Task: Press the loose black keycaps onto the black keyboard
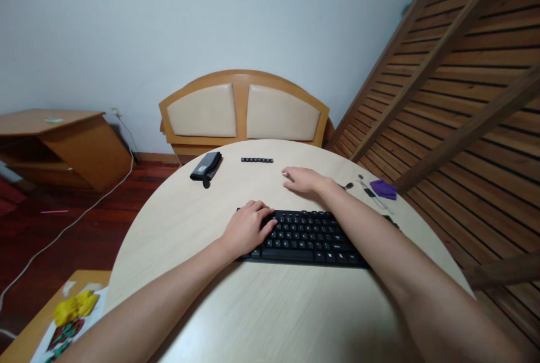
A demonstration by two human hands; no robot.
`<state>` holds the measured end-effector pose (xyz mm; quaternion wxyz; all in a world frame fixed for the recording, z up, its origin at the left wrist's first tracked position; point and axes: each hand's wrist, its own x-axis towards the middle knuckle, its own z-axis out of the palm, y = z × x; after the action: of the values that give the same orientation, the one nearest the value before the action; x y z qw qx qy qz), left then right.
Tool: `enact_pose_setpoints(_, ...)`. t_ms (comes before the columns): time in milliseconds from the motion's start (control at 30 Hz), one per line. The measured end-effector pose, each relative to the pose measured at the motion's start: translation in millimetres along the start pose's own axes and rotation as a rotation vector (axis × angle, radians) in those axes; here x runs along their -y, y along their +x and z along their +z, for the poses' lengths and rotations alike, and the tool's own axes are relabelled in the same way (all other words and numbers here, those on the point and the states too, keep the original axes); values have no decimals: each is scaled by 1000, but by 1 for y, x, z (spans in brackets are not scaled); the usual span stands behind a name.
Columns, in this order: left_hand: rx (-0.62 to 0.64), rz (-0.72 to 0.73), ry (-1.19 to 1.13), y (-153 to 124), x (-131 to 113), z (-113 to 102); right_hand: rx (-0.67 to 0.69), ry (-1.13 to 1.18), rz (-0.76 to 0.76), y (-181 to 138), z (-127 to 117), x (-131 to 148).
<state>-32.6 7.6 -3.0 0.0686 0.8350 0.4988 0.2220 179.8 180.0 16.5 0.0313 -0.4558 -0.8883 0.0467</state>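
A black keyboard (301,239) lies across the middle of the round table. My left hand (248,227) rests on its left end, fingers spread over the keys and gripping nothing. Over the table behind the keyboard is my right hand (304,179), its fingers pointing left with a gap between the fingertips; I make out no object held there. To the left of those fingertips, apart from them, a short row of small black keycaps (257,160) lies on the tabletop. My right forearm crosses over the keyboard's right end and hides part of it.
On the pale round table (169,228), a dark folded pouch (206,166) lies at the left. A purple cloth (383,189) and small tools (375,194) lie at the right. A headboard (242,107) stands behind; wooden slats (464,98) lean at the right.
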Motion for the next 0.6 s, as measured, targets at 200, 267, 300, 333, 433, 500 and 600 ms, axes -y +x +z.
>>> enact_pose_setpoints(200,-6,-13,-23,1,1,1,-15,-21,87,58,7,8)
enact_pose_setpoints(267,-6,-19,-32,1,1,0,-28,-26,125,71,10,11)
enact_pose_setpoints(300,-5,-21,-37,2,0,0,-34,-27,143,76,12,12)
enact_pose_setpoints(333,-2,-21,-42,2,0,-1,-37,-29,160,80,14,13)
enact_pose_setpoints(433,1,-22,-50,2,0,-1,-51,-28,203,85,18,17)
enact_pose_setpoints(500,-4,-22,-49,2,0,-1,-64,-25,218,83,18,18)
enact_pose_setpoints(600,-9,-22,-46,1,1,0,-78,-20,220,73,15,17)
